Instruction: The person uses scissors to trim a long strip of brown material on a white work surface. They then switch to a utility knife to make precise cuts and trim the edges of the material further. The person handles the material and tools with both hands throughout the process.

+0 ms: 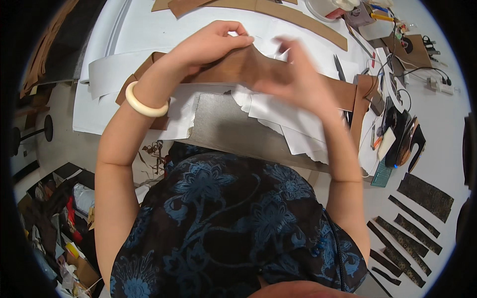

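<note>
A long brown leather strip (pixel 335 92) lies across the white paper (pixel 102 119) on the worktable. My left hand (pixel 213 47), with a cream bangle on its wrist, pinches the strip's raised upper edge between thumb and fingers. My right hand (pixel 300 74) is smeared by motion over the middle of the strip, just right of my left, and I cannot tell whether it grips it. Torn white paper (pixel 293 126) covers part of a grey surface (pixel 213 129) along the near edge.
Leather strips (pixel 298 20) lie at the back. Scissors (pixel 338 67), tools, cables and a power strip (pixel 439 87) crowd the right. Dark patterned strips (pixel 422 196) lie at lower right; rolled paper (pixel 94 39) is at the left, above a cluttered box (pixel 64 228).
</note>
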`<state>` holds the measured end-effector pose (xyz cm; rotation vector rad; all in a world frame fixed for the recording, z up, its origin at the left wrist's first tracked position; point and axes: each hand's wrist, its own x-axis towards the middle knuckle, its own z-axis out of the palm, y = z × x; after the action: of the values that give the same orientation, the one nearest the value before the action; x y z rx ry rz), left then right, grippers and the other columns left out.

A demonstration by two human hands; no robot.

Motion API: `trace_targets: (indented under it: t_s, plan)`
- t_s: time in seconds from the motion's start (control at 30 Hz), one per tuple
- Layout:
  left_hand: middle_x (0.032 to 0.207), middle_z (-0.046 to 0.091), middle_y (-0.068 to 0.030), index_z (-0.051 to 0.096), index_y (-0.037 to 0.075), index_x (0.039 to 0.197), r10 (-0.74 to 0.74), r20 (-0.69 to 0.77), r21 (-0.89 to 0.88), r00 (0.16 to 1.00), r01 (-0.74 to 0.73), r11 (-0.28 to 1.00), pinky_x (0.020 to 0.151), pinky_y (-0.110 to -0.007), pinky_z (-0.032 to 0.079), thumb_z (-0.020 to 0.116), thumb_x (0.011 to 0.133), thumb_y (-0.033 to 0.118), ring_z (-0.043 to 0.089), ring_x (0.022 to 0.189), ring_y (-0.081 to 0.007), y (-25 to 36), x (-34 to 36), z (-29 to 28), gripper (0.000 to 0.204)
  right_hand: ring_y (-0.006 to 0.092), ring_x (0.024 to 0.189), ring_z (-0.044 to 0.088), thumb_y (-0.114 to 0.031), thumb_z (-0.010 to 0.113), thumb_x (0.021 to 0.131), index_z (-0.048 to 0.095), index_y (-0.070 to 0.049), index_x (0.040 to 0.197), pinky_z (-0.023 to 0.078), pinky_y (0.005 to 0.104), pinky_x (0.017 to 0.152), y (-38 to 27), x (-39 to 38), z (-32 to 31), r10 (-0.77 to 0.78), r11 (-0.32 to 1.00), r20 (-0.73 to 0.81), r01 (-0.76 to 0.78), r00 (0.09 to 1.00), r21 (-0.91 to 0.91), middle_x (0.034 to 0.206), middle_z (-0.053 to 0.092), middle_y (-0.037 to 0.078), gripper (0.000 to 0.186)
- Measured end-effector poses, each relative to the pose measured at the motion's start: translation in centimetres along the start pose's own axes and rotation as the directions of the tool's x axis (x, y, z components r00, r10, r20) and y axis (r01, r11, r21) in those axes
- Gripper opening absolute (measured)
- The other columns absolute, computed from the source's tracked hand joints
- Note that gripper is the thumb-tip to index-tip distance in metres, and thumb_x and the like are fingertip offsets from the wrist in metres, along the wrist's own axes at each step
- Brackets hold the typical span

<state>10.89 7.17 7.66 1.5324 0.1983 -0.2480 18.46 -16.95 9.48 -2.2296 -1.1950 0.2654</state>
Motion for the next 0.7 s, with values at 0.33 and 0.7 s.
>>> trace_targets:
  t_s: [0.33, 0.7]
  plan:
    - [0.138, 0.067, -0.014, 0.065, -0.001, 0.135, 0.186, 0.396, 0.422, 0.899, -0.358, 0.833, 0.104, -0.035, 0.053, 0.059, 0.109, 0.017, 0.068, 0.118, -0.0244, 0.4, -4.4, 6.4, 0.032, 0.0108, 0.091, 0.067, -0.012, 0.068, 0.103, 0.07, 0.001, 0.117, 0.055, 0.0264, 0.084, 3.9, -7.0, 7.9, 0.551, 0.621, -0.361, -0.082, 0.752, 0.779, 0.103, 0.073, 0.002, 0.019]
    - [0.158, 0.051, -0.0198, 0.057, 0.002, 0.147, 0.467, 0.266, 0.889, 0.843, -0.401, 0.219, 0.125, -0.056, 0.035, 0.056, 0.109, 0.024, 0.045, 0.151, -0.0372, -8.4, -2.7, 5.3, 0.044, 0.0068, 0.086, 0.062, -0.007, 0.069, 0.101, 0.071, 0.002, 0.107, 0.051, 0.023, 0.074, 5.3, -8.5, 8.6, 0.557, 0.442, -0.314, 0.046, 0.769, 0.896, 0.098, 0.071, 0.0, 0.011]
